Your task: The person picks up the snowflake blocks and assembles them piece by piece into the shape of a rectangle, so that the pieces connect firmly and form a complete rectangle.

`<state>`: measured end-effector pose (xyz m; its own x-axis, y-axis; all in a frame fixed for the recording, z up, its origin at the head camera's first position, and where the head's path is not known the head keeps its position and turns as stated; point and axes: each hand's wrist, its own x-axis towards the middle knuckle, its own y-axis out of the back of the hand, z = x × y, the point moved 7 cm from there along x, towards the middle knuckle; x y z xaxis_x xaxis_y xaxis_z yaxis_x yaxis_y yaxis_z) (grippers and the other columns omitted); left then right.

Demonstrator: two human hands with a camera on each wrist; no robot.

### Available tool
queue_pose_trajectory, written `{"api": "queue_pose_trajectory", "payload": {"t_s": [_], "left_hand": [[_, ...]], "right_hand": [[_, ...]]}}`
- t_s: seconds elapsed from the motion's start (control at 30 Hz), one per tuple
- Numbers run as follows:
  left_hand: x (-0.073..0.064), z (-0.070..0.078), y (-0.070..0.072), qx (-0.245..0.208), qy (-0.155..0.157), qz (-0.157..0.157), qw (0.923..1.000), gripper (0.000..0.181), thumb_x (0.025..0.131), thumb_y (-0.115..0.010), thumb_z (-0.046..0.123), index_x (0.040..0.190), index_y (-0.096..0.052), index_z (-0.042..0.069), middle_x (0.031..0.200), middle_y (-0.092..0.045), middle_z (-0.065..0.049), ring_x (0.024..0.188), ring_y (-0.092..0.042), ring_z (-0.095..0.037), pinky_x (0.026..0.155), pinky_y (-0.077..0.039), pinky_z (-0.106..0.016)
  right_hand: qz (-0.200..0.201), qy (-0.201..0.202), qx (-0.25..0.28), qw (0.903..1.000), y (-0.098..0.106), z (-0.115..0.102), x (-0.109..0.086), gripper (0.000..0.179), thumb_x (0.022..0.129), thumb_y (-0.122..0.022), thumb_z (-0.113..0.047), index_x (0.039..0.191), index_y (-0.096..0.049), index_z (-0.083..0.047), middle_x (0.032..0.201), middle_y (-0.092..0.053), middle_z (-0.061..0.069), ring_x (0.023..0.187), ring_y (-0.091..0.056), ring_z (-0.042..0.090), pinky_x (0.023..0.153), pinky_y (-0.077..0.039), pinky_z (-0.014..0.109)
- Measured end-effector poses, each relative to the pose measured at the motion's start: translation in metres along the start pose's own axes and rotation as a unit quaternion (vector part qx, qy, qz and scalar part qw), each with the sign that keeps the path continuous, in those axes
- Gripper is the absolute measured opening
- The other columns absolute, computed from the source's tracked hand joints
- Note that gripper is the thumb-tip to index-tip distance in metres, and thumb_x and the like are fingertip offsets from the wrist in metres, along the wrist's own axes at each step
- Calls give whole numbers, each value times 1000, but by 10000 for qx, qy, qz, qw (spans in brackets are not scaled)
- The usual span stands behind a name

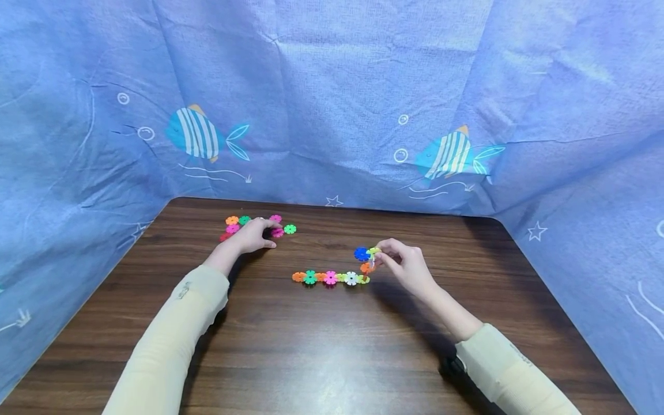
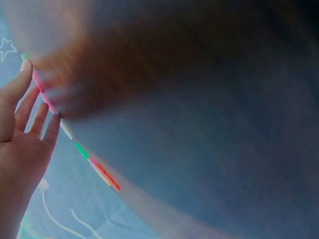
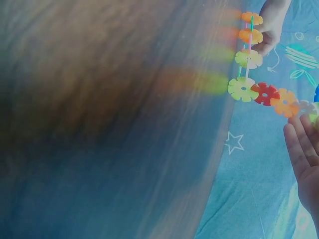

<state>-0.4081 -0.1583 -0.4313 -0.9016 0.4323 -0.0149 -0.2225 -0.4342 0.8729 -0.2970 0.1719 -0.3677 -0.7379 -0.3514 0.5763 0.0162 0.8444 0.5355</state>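
Note:
A chain of joined flower-shaped plastic discs (image 1: 330,278) lies mid-table, with orange, green, pink, yellow-green and white pieces. At its right end, the red disc (image 3: 265,94) and orange disc (image 3: 285,102) lead up toward my right hand (image 1: 407,266). That hand pinches a yellow-green disc (image 1: 373,251) between thumb and fingers, next to a blue disc (image 1: 361,254). Farther back on the left, my left hand (image 1: 251,236) reaches over loose flower discs, fingers extended and close to the pink discs (image 1: 278,233). In the left wrist view its fingertips partly hide the pieces; whether it touches one is unclear.
Loose discs lie around the left hand: orange (image 1: 231,220), green (image 1: 244,220), red (image 1: 225,237), and another green disc (image 1: 290,229) to its right. A dark wooden table (image 1: 290,357) carries everything. Blue fish-print cloth (image 1: 332,115) hangs behind and at both sides.

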Motion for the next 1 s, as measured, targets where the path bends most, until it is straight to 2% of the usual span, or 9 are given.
{"api": "queue_pose_trajectory", "payload": {"t_s": [0.13, 0.3, 0.53, 0.77, 1.0], "left_hand": [[-1, 0, 1, 11, -19, 3, 10000, 44, 84, -71, 12, 126, -59, 7, 134, -53, -17, 128, -42, -37, 106, -33, -51], [-4, 4, 3, -21, -171, 82, 9998, 32, 84, -70, 6, 116, -66, 7, 121, -63, -13, 120, -49, -33, 102, -39, -48], [-9, 10, 5, -29, -336, 59, 9994, 29, 82, -72, 5, 110, -68, 3, 107, -67, -11, 103, -60, -28, 93, -48, -44], [-12, 13, 11, 15, -298, 465, 9985, 16, 79, -75, 6, 95, -72, 4, 97, -64, -10, 91, -59, -24, 83, -51, -40], [-14, 22, 17, -59, -377, 688, 9969, 15, 79, -75, 9, 93, -72, 4, 89, -69, -6, 87, -61, -21, 83, -51, -40]], "right_hand": [[-18, -8, -64, 10000, -2, -1, 1, 10, 85, -66, -1, 95, -65, -5, 81, -71, 7, 63, -68, 25, 56, -56, 35], [-36, 45, -132, 9999, -3, -3, 2, 10, 85, -66, 0, 95, -64, -4, 80, -71, 7, 63, -68, 25, 55, -55, 33], [-41, 32, -104, 9999, -3, -2, 1, 9, 86, -66, -2, 95, -64, -4, 80, -71, 6, 63, -69, 23, 54, -55, 31], [-20, 78, -174, 9998, -3, -3, 2, 9, 87, -66, -3, 95, -64, -5, 80, -71, 6, 63, -68, 26, 54, -53, 23], [-69, 42, -214, 9997, -4, -3, 1, 10, 86, -66, -1, 95, -64, -5, 80, -71, 5, 62, -68, 25, 54, -53, 23]]}}
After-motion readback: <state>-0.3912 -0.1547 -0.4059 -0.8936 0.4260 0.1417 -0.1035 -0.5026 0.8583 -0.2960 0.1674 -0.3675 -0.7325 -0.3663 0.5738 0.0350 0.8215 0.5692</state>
